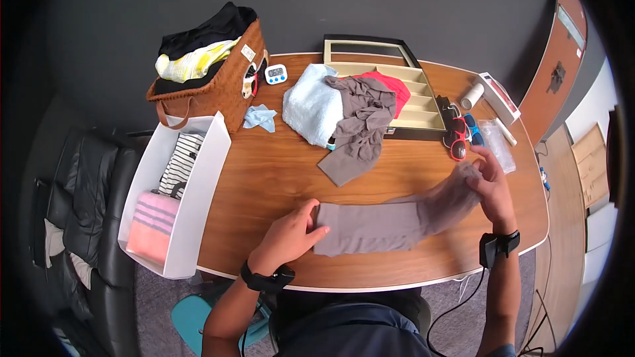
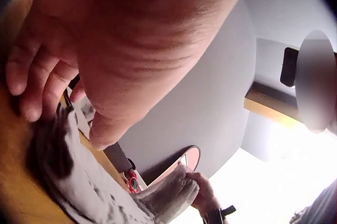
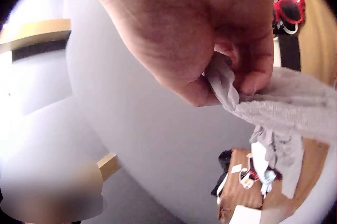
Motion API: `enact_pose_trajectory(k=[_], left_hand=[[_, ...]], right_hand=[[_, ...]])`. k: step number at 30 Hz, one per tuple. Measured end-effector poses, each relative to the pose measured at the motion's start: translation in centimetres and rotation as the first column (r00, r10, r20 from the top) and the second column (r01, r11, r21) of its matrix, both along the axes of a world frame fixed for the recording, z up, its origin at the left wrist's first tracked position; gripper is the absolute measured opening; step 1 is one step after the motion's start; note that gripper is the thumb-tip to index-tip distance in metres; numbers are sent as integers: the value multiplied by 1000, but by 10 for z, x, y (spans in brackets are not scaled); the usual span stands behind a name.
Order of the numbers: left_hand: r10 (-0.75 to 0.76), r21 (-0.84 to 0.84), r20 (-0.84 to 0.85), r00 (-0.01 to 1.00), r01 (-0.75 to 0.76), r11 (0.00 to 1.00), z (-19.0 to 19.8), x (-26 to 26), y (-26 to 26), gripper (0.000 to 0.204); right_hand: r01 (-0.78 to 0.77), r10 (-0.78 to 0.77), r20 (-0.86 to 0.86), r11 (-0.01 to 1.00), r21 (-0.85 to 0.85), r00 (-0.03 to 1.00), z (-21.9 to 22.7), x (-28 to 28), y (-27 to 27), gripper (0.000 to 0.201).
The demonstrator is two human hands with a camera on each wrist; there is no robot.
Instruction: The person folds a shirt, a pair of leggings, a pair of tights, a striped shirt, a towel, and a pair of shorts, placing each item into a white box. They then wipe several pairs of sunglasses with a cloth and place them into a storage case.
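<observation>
A long, thin grey cloth [image 1: 370,228] stretches across the front of the wooden table. Its left part lies flat, while the right part rises off the tabletop. My right hand [image 1: 493,182] pinches the raised end; the right wrist view shows the bunched cloth [image 3: 224,82] between thumb and fingers. At the flat end is my left hand [image 1: 288,235], thumb over the cloth's edge and fingers extended beside it. In the left wrist view those fingers [image 2: 50,87] reach down at the tabletop, apart from the thumb. Beyond lies a crumpled grey cloth [image 1: 364,119] of similar colour.
A white bin [image 1: 202,205] with folded striped cloths stands left, below a brown basket [image 1: 198,102] of clothes. A light-blue towel [image 1: 311,106], a red cloth [image 1: 401,89] and a compartment case [image 1: 430,109] are at the back. Red sunglasses [image 1: 456,139] lie near my right hand.
</observation>
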State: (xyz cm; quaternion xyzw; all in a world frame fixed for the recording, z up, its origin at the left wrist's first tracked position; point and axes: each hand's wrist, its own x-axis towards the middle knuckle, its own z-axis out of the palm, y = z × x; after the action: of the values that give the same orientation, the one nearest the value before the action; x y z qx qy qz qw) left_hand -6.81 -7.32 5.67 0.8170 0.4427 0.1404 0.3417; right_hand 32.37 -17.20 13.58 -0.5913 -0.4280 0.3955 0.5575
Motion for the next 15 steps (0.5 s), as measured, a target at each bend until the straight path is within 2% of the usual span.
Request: enact_pose_trajectory(k=[1, 2, 4, 5, 6, 7, 9, 11, 12, 13, 14, 15], left_hand=[[-51, -74, 6, 999, 51, 996, 1, 3, 0, 54], [-61, -26, 28, 998, 62, 998, -3, 3, 0, 47], [-45, -40, 28, 999, 46, 998, -6, 3, 3, 46], [-24, -57, 27, 999, 25, 998, -7, 2, 3, 46], [-25, -56, 24, 999, 26, 998, -5, 1, 3, 46], [-5, -72, 46, 999, 9, 997, -2, -2, 2, 42], [27, -95, 71, 997, -20, 995, 2, -8, 0, 39], [49, -48, 151, 987, -43, 998, 6, -14, 0, 29], [48, -49, 151, 987, -41, 998, 11, -12, -1, 29], [17, 32, 184, 983, -24, 999, 17, -7, -3, 24], [-17, 108, 217, 976, -6, 994, 21, 0, -7, 19], [-25, 104, 224, 974, 1, 995, 23, 9, -12, 19]], right_hand=[[-44, 38, 88, 997, 61, 995, 11, -11, 3, 61], [-108, 101, 135, 993, 47, 986, 21, -30, 6, 61], [-229, 231, 57, 973, -33, 971, 16, -67, 10, 64], [-357, 356, 251, 933, -42, 900, 8, -86, 12, 63], [-498, 522, 260, 853, -154, 813, 9, -104, 13, 60], [-534, 574, 234, 818, -216, 785, 7, -115, 10, 56], [-412, 433, 189, 900, -142, 881, -15, -100, 8, 48], [-171, 226, 431, 972, -163, 874, -28, -75, 6, 39], [-58, 191, 534, 965, -256, 824, -22, -70, 0, 39], [-53, 187, 536, 965, -256, 823, -30, -60, -4, 39], [30, 168, 649, 959, -283, 742, -43, -50, -13, 43], [116, 156, 750, 948, -297, 642, -50, -44, -21, 47]])
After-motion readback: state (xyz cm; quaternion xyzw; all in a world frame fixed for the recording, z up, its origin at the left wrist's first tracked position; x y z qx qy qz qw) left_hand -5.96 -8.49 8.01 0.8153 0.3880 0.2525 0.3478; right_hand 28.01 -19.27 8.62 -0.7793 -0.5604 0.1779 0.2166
